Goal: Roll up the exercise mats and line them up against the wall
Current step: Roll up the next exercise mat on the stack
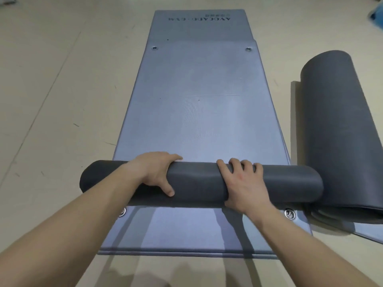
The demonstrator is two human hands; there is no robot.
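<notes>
Your left hand (154, 172) and right hand (241, 183) curl over the mat roll (196, 181), gripping it to keep the roll tight.

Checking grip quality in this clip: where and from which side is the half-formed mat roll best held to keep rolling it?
Grip the roll from above on its middle span, palms spread apart, as the left hand and right hand do. It is long and soft, already dented between them, so probably one-point or end grips would let it skew.

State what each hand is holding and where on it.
Both grip the rolled part of the top mat: left hand left of its middle, right hand right of it, fingers draped over the top.
</notes>
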